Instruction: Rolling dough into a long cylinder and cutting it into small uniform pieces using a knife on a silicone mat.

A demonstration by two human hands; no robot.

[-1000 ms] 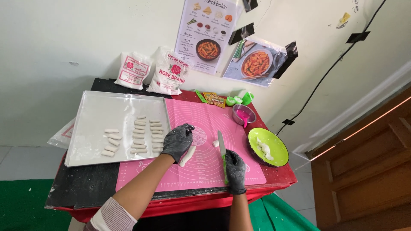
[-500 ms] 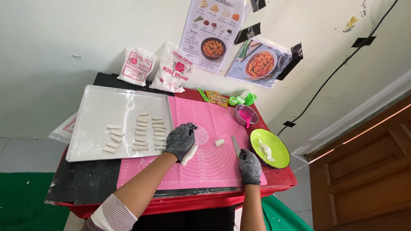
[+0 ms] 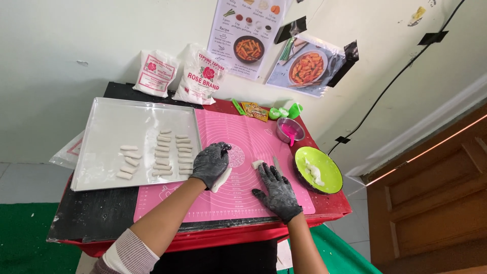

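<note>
Centrally, at mid-frame, a pink silicone mat (image 3: 253, 147) lies on a red table (image 3: 335, 203). The left hand (image 3: 210, 163), in a dark glove dusted with flour, is curled and closed on a white dough roll (image 3: 221, 179), whose free end sticks out below the palm and rests on the mat. The right hand (image 3: 276, 190), gloved alike, lies flat with fingers spread on the mat and grips nothing; its fingertips are just beside a small cut dough piece (image 3: 257, 164) and a knife (image 3: 277, 166) lying on the mat.

At the left of the frame, a metal tray (image 3: 109, 127) carries finished dough sticks (image 3: 170, 155) set in three loose columns, the leftmost shorter than the other two; much of the tray's upper part is bare.

At the right, a green plate (image 3: 329, 177) bears a lump of uncut dough (image 3: 314, 172). Above it stand a small metal bowl with pink contents (image 3: 290, 130) and, against the wall at the upper left, two white flour bags (image 3: 182, 76).

As a judgement of progress, the cutting appears well under way but unfinished: many sticks are laid out, while the roll in hand, the loose piece and the plate's dough are yet to be dealt with.
</note>
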